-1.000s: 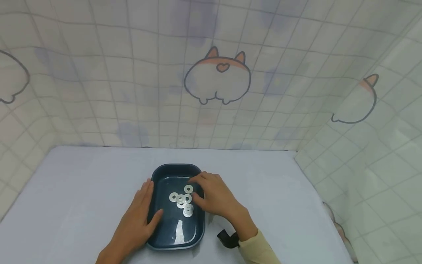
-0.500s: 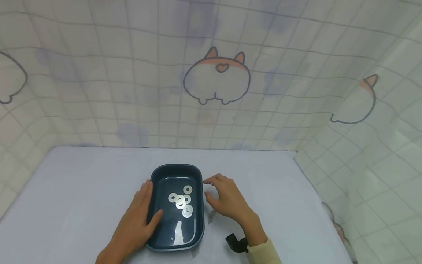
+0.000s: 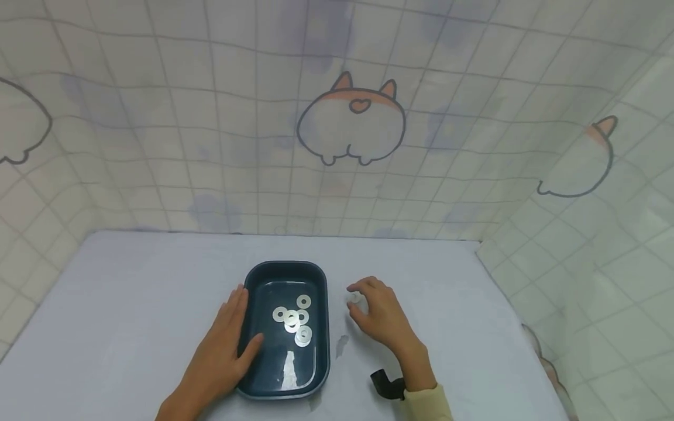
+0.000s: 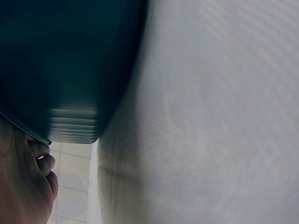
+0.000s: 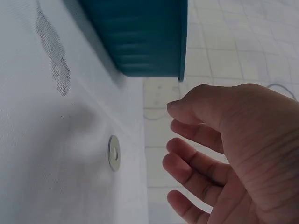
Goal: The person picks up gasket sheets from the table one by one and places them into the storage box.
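A dark blue rectangular tray (image 3: 274, 368) stands on the white table, with several flat metal washers (image 3: 303, 302) lying in it, some overlapping. Along its left rim rests my left hand (image 3: 218, 351), fingers straight and thumb over the edge; in the left wrist view the fingers (image 4: 42, 163) lie by the rim. My right hand (image 3: 384, 316) hovers over the table to the right of the tray, fingers loosely bent. Below it a single washer (image 5: 113, 153) lies on the cloth, apart from the fingertips; the same washer (image 3: 355, 297) shows between thumb and forefinger in the head view.
A white cloth covers the table (image 3: 147, 292), with a small grey patch (image 3: 342, 345) right of the tray. A curved black piece (image 3: 387, 385) sits at my right wrist. A tile-patterned curtain (image 3: 210, 146) stands behind and at the sides.
My right hand has moved right, from over the washers in the tray to over the table beside it. The left hand and the tray stay in place.
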The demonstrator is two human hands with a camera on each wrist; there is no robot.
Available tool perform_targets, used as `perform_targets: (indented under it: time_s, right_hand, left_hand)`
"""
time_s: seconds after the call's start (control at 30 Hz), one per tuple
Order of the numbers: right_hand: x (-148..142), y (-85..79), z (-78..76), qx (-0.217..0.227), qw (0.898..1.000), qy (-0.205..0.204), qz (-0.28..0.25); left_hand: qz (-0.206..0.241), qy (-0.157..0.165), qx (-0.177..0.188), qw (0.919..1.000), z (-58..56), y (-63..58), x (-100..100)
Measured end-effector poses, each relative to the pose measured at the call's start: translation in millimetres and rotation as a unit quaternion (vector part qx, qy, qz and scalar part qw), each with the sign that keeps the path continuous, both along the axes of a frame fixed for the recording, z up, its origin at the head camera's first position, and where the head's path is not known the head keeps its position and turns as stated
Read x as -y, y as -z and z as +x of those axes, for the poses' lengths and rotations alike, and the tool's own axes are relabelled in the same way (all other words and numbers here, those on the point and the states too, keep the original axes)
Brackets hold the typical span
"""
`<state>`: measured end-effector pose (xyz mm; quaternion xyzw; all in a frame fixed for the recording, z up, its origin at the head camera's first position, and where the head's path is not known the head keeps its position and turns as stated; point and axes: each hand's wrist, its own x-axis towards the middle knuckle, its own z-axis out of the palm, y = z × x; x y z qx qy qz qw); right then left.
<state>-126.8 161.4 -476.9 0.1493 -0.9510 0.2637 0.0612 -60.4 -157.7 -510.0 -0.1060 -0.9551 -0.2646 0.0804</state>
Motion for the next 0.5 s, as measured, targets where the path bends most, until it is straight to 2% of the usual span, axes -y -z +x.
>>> perform_targets:
  time_s: [0.2, 0.5]
  right_hand:
    - [-2.8, 6.1, -0.5, 0.005, 1.000, 0.008, 0.010]
    - [-4.7, 18.7, -8.5, -0.036, 0.998, 0.025, 0.046]
  left_hand:
    - [0.002, -0.001, 0.009, 1.0000, 2.3, 2.9, -0.7]
    - [0.008, 0.014, -0.029, 0.9995, -0.5, 3.6, 1.4]
